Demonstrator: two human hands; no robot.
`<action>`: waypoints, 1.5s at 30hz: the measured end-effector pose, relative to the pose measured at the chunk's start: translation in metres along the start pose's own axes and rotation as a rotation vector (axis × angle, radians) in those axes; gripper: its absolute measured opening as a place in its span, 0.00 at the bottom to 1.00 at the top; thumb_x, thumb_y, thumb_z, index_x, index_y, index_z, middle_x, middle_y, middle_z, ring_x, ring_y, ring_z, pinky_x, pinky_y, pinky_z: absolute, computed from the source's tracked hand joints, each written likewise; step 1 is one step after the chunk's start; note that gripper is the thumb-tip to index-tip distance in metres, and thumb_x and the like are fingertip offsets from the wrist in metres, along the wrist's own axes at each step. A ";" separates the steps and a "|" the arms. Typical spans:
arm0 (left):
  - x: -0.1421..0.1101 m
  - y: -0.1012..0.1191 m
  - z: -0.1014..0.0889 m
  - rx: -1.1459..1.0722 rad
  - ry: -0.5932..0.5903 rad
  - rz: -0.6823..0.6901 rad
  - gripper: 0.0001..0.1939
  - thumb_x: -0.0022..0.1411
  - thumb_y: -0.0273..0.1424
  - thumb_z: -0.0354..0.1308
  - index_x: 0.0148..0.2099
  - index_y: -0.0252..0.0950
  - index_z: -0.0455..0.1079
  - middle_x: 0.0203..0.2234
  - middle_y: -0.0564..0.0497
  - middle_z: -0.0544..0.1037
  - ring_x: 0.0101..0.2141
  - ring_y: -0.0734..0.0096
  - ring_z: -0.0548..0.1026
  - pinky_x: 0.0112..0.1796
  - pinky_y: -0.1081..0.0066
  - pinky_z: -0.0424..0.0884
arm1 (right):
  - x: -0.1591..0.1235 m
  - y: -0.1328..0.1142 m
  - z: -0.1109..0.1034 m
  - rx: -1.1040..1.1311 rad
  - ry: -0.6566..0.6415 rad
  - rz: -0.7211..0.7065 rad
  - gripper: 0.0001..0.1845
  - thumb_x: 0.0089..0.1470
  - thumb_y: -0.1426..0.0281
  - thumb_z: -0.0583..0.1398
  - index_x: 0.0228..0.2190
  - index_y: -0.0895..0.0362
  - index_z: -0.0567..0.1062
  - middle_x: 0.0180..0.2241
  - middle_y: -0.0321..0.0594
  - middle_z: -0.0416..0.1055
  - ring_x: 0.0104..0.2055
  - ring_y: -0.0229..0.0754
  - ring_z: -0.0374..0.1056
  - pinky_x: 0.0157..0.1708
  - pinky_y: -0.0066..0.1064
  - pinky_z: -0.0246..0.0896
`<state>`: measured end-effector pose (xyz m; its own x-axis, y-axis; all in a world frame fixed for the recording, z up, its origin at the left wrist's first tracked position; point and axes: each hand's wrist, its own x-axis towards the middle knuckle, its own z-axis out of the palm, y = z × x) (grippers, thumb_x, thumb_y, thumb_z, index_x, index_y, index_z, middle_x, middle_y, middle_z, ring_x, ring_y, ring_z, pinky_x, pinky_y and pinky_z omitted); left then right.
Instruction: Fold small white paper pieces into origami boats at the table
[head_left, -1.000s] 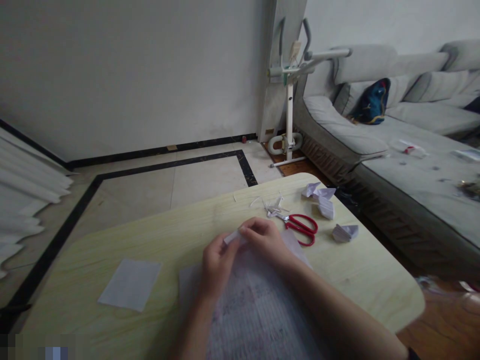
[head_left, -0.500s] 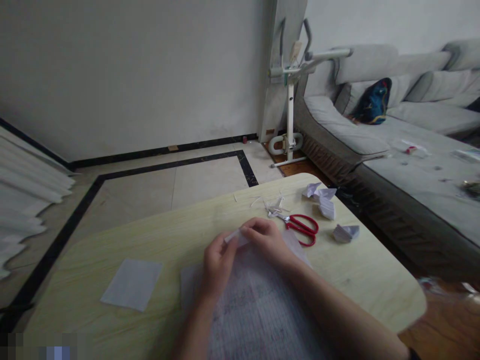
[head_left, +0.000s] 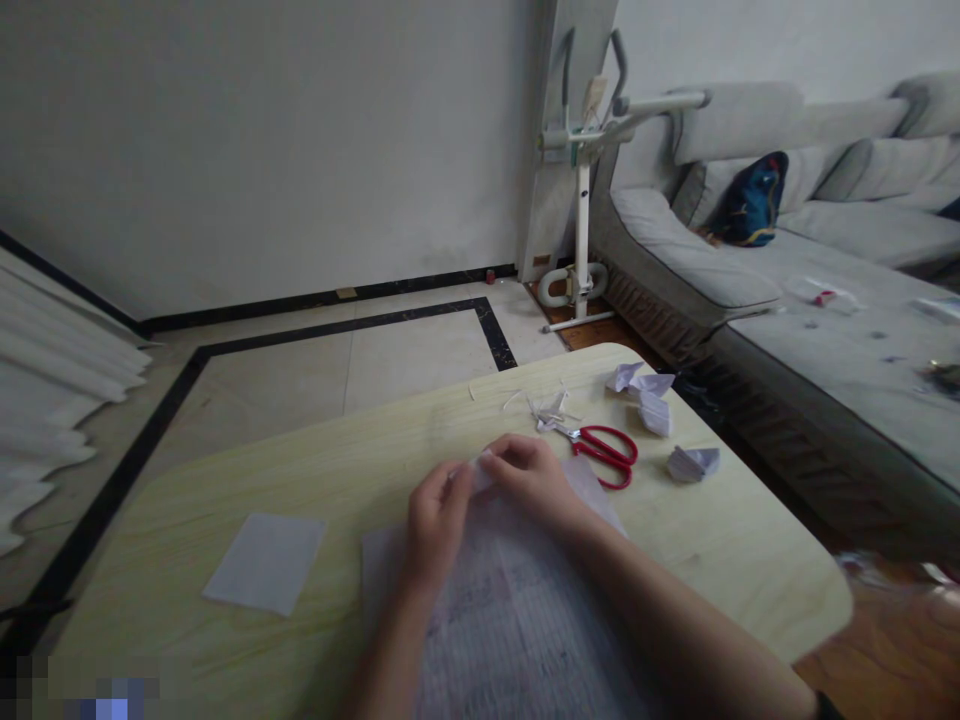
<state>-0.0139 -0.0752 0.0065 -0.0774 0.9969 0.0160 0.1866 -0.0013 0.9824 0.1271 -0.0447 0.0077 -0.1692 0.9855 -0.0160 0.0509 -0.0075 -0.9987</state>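
Between the fingertips of my left hand (head_left: 439, 515) and my right hand (head_left: 525, 480) is a small folded piece of white paper (head_left: 482, 475). Both hands pinch it, and the fingers cover much of it. Beneath them lies a large sheet of paper (head_left: 510, 620) with lines and handwriting. Red-handled scissors (head_left: 611, 455) rest just beyond my right hand, their blades by thin paper scraps (head_left: 555, 408). Off to the left a plain white paper square (head_left: 266, 562) lies flat on the table.
Several folded paper pieces (head_left: 652, 410) sit at the far right of the pale wooden table (head_left: 742, 560), with another folded paper (head_left: 694, 463) nearer. Past the table stand a grey sofa (head_left: 690, 245) and a white exercise machine (head_left: 582, 220). A white curtain (head_left: 60, 390) hangs at left.
My fingers have shifted slightly on the small paper, and less of its edge shows over my left hand. The things on the table have stayed put.
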 end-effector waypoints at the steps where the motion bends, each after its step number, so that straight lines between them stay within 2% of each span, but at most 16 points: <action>1: 0.000 0.000 0.000 0.008 0.006 0.004 0.14 0.60 0.39 0.54 0.35 0.33 0.73 0.26 0.51 0.76 0.30 0.69 0.72 0.31 0.75 0.67 | 0.000 0.000 0.000 0.002 -0.003 -0.003 0.09 0.50 0.67 0.60 0.23 0.59 0.72 0.21 0.34 0.69 0.24 0.35 0.64 0.25 0.26 0.58; 7: 0.000 -0.003 0.000 0.017 -0.007 0.006 0.14 0.60 0.39 0.55 0.35 0.33 0.74 0.24 0.52 0.75 0.28 0.69 0.72 0.30 0.76 0.66 | 0.000 -0.004 -0.002 0.015 -0.016 -0.005 0.09 0.50 0.67 0.60 0.22 0.58 0.71 0.21 0.33 0.67 0.24 0.35 0.62 0.25 0.26 0.57; 13: 0.000 -0.006 0.000 -0.028 -0.017 -0.025 0.14 0.59 0.39 0.56 0.38 0.33 0.74 0.28 0.51 0.78 0.31 0.67 0.74 0.31 0.75 0.68 | -0.001 -0.006 -0.003 0.029 -0.013 -0.014 0.09 0.50 0.68 0.59 0.21 0.58 0.70 0.20 0.32 0.65 0.24 0.35 0.61 0.26 0.26 0.56; 23: -0.001 0.000 0.001 -0.033 0.010 -0.058 0.14 0.59 0.40 0.56 0.33 0.33 0.74 0.24 0.52 0.75 0.28 0.70 0.72 0.29 0.76 0.67 | -0.002 -0.005 -0.001 0.072 0.014 0.015 0.10 0.48 0.70 0.59 0.19 0.58 0.69 0.18 0.31 0.63 0.22 0.33 0.59 0.22 0.24 0.53; 30: -0.002 -0.004 0.001 -0.083 -0.065 -0.127 0.15 0.54 0.40 0.60 0.35 0.31 0.74 0.23 0.50 0.77 0.25 0.69 0.73 0.27 0.74 0.67 | -0.002 -0.004 0.001 0.142 0.069 0.050 0.11 0.47 0.65 0.60 0.19 0.58 0.68 0.18 0.32 0.64 0.21 0.34 0.59 0.21 0.24 0.54; 36: -0.001 -0.003 0.001 -0.082 -0.069 -0.102 0.15 0.57 0.40 0.58 0.35 0.31 0.73 0.23 0.51 0.76 0.25 0.70 0.72 0.26 0.75 0.66 | -0.002 -0.002 0.000 0.052 -0.008 0.022 0.11 0.51 0.63 0.59 0.23 0.57 0.70 0.22 0.34 0.67 0.25 0.36 0.62 0.25 0.27 0.58; 40: -0.001 0.001 0.000 -0.059 -0.084 -0.087 0.14 0.57 0.39 0.58 0.33 0.31 0.71 0.22 0.52 0.74 0.25 0.71 0.71 0.26 0.75 0.65 | -0.004 0.001 0.000 -0.012 -0.053 -0.002 0.13 0.54 0.61 0.58 0.24 0.57 0.68 0.22 0.34 0.65 0.25 0.35 0.61 0.25 0.26 0.57; 45: -0.001 0.003 0.000 -0.001 -0.013 0.008 0.14 0.60 0.38 0.53 0.29 0.33 0.70 0.22 0.53 0.71 0.26 0.71 0.69 0.27 0.76 0.65 | -0.005 0.004 0.000 -0.067 -0.064 -0.038 0.15 0.55 0.60 0.57 0.24 0.57 0.67 0.22 0.33 0.63 0.25 0.35 0.59 0.24 0.26 0.54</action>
<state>-0.0134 -0.0763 0.0092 -0.0627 0.9978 0.0212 0.1859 -0.0092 0.9825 0.1280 -0.0497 0.0038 -0.2349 0.9719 0.0164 0.1083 0.0430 -0.9932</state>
